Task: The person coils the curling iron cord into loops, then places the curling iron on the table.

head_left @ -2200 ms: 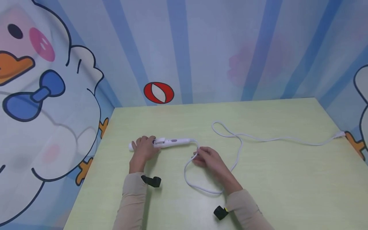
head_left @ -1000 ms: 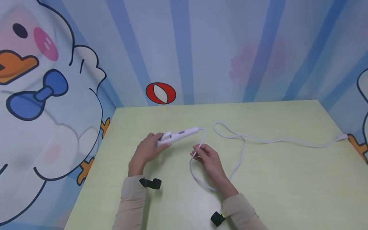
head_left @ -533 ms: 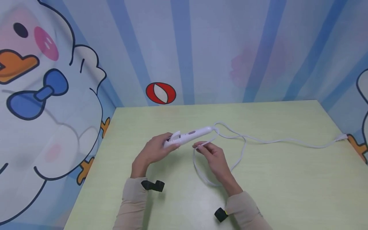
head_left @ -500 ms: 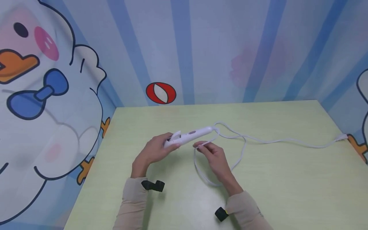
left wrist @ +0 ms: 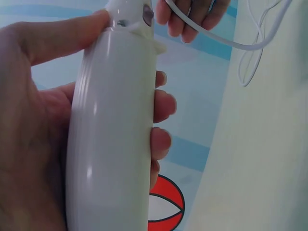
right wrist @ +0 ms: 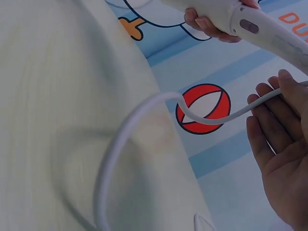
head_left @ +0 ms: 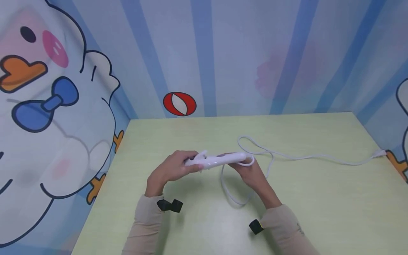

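Observation:
A white curling iron (head_left: pixel 223 161) with a clamp lever is held above the table in my left hand (head_left: pixel 173 166). In the left wrist view, the thumb lies along the near side of its thick white section (left wrist: pixel 113 130) and the fingers wrap behind. My right hand (head_left: pixel 253 173) is under the handle end in the head view. Seen from the right wrist, that palm (right wrist: pixel 286 178) is turned up, and the white cord (right wrist: pixel 216 120) runs across the fingers under the thumb. The handle's oval button (right wrist: pixel 249 25) faces this camera.
The cord (head_left: pixel 234 202) hangs in a loop below the right hand. It then crosses the pale table (head_left: pixel 312 198) to a plug (head_left: pixel 379 153) at the right edge. Wrist cameras (head_left: pixel 256 226) sit by both sleeves. A painted wall (head_left: pixel 236 53) stands behind.
The curling iron has risen from the table and shifted right in my left hand, lately turning so its button side faces away. The right hand has moved right, beneath the handle end, with the cord.

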Action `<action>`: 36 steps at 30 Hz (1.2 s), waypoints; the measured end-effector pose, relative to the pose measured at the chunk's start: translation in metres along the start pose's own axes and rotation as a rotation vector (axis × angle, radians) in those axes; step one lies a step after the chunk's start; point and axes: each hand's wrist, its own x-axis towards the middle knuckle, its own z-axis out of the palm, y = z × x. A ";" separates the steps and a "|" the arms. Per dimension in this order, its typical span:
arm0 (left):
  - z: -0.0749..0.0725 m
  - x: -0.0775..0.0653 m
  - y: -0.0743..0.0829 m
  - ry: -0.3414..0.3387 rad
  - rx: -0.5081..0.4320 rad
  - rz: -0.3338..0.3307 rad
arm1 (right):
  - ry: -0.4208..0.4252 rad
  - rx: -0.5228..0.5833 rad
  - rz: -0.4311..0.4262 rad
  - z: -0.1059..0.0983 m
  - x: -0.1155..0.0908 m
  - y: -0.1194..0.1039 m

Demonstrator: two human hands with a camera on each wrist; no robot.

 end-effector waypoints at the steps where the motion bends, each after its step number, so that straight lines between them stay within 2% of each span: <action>1: -0.001 0.000 0.001 -0.005 0.012 0.013 | -0.017 -0.034 -0.023 -0.003 0.000 -0.002; 6: -0.004 0.000 0.007 -0.025 0.040 0.056 | -0.094 -0.228 -0.224 -0.019 0.003 -0.004; 9: -0.004 0.000 0.011 -0.035 0.052 0.084 | -0.135 -0.276 -0.304 -0.027 0.007 -0.001; 11: -0.005 0.000 0.013 -0.042 0.064 0.098 | -0.167 -0.289 -0.311 -0.032 0.010 -0.001; 15: -0.005 -0.001 0.018 -0.057 0.085 0.097 | -0.222 -0.343 -0.226 -0.042 0.014 -0.005; 18: -0.009 -0.003 0.021 -0.062 0.097 0.088 | -0.229 -0.414 -0.174 -0.048 0.019 -0.010; 20: -0.010 -0.004 0.023 -0.065 0.103 0.087 | -0.221 -0.458 -0.179 -0.051 0.023 -0.014; 23: -0.012 -0.004 0.024 -0.073 0.116 0.079 | -0.219 -0.540 -0.231 -0.056 0.028 -0.018; 26: -0.014 -0.004 0.027 -0.096 0.136 0.042 | -0.238 -0.630 -0.262 -0.058 0.032 -0.022; 29: -0.014 -0.002 0.032 -0.122 0.150 -0.037 | -0.249 -0.707 -0.249 -0.060 0.035 -0.028; 33: -0.014 0.000 0.036 -0.149 0.170 -0.159 | -0.230 -0.827 -0.272 -0.061 0.038 -0.036; 36: -0.012 0.002 0.036 -0.148 0.197 -0.209 | -0.201 -0.900 -0.321 -0.059 0.039 -0.039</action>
